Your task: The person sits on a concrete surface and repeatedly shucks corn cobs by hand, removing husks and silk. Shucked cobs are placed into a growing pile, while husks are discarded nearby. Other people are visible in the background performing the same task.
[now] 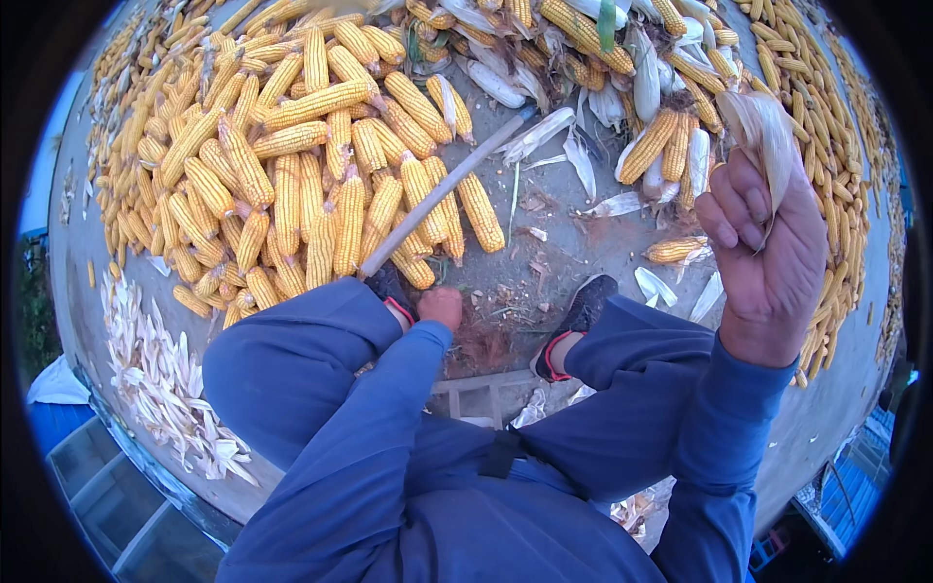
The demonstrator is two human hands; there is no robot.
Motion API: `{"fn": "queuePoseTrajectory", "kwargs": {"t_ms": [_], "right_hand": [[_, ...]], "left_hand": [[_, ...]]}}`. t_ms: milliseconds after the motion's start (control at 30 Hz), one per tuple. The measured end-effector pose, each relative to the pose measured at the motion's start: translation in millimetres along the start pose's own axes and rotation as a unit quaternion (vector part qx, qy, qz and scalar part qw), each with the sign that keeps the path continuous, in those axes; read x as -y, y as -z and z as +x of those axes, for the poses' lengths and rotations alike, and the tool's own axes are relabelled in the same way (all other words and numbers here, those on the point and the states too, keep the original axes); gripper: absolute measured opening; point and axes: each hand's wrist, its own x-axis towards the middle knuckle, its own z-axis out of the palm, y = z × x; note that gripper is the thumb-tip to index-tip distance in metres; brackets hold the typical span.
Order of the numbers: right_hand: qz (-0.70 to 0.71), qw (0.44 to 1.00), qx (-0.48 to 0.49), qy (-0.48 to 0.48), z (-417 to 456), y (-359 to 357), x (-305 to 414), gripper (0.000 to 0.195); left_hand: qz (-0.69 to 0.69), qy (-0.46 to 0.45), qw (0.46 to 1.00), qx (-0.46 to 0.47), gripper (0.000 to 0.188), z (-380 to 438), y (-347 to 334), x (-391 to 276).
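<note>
My right hand (pixel 776 240) is raised at the right with its fingers curled around a dry corn husk (pixel 762 138), whose pale leaf stands up above the knuckles and hangs over the palm. My left hand (pixel 441 307) is low between my legs, beside my left shoe, seen from its back. Its fingers are curled out of sight, so anything inside is hidden. A single husked corn cob (pixel 676 250) lies on the concrete to the left of my right hand. Near my left hand, a wooden stick (pixel 452 186) slants from my left shoe across the husked cobs.
A large heap of husked cobs (pixel 291 167) spreads at the front left. Cobs partly in husks (pixel 645 80) are piled ahead. More cobs (pixel 834 182) run along the right. Loose husks (pixel 168 386) lie at the left, and a slatted wooden piece (pixel 481 382) is under me.
</note>
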Motion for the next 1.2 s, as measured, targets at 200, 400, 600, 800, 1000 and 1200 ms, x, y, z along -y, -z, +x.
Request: {"fn": "queuePoseTrajectory", "kwargs": {"t_ms": [200, 400, 600, 800, 1000, 1200], "right_hand": [[0.014, 1.0, 0.006, 0.004, -4, -2, 3, 0.032], [0.018, 1.0, 0.02, 0.009, -10, -2, 11, 0.027], [0.033, 0.999, 0.017, 0.015, -15, 1, 18, 0.03], [0.023, 0.998, 0.001, 0.05, -20, 16, 24, 0.035], [0.049, 0.996, -0.004, 0.077, -29, 26, 37, 0.03], [0.004, 0.993, -0.089, 0.08, -36, 64, 55, 0.031]], "left_hand": [[0.002, 0.084, 0.996, 0.011, 0.061, -12, -26, -12], [-0.139, 0.117, 0.982, 0.059, 0.077, -39, 1, -54], [-0.005, -0.009, 0.998, 0.066, 0.067, -61, -15, -79], [0.023, -0.183, 0.976, 0.112, 0.029, -28, -35, -63], [-0.206, -0.09, 0.972, 0.061, 0.029, 40, -21, -88], [-0.337, -0.097, 0.935, -0.05, 0.032, 94, 60, -145]]}}
